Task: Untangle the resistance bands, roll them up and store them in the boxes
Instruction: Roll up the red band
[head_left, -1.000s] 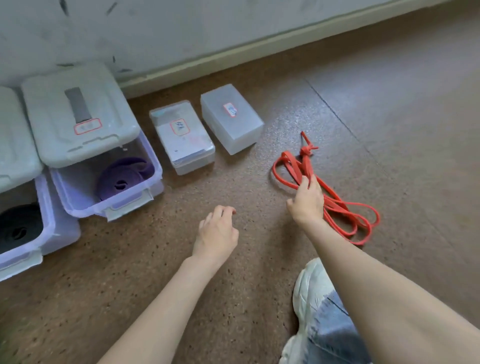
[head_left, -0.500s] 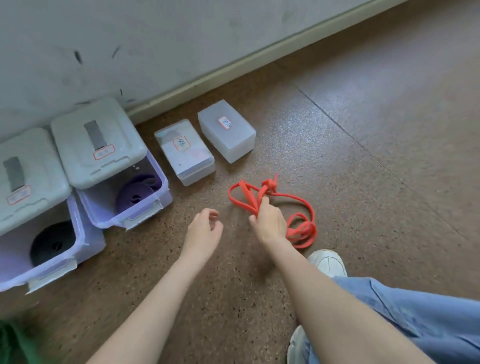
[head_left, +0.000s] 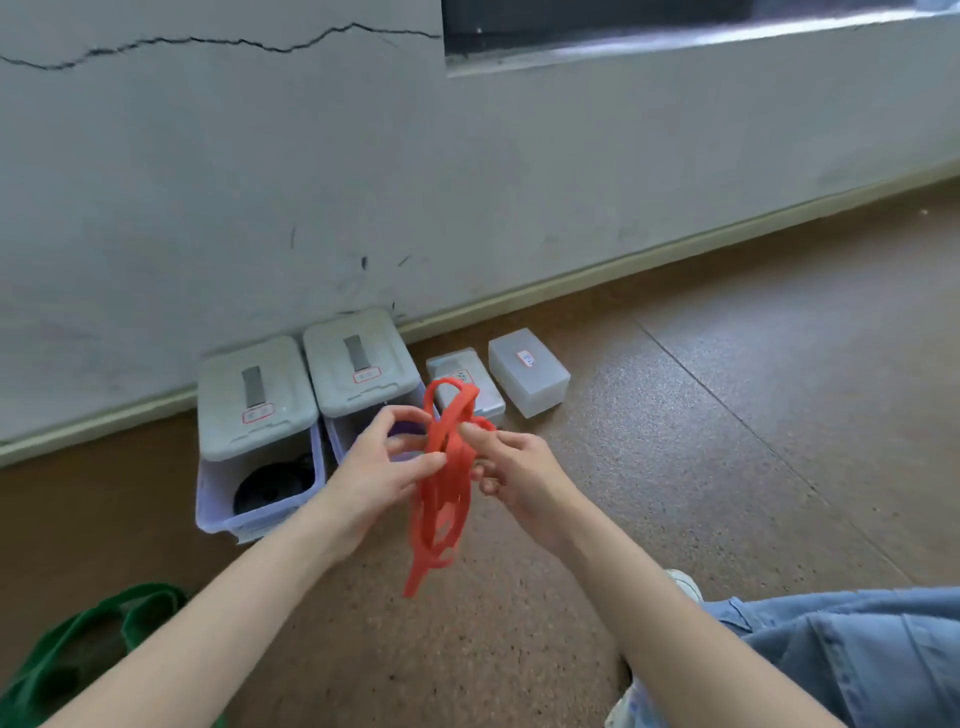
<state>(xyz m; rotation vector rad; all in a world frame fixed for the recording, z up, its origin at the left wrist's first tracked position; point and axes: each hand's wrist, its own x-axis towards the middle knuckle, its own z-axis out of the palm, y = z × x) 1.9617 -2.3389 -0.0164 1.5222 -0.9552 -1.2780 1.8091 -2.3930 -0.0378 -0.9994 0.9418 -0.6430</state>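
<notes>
Red band (head_left: 441, 483) pinched by both hands' grip, hiding purple bin (head_left: 358, 431); black-band bin (head_left: 249, 499) beside it.

Both forearms are bare to the edge of the view, with no sleeves, watch or rings showing on the left hand (head_left: 376, 473) or the right hand (head_left: 519, 475). The nails are short and unpainted. Right of the right forearm, a leg wears light blue denim jeans (head_left: 857, 660) with stitched seams, and beside the jeans shows the toe of a white sneaker (head_left: 687, 583).
</notes>
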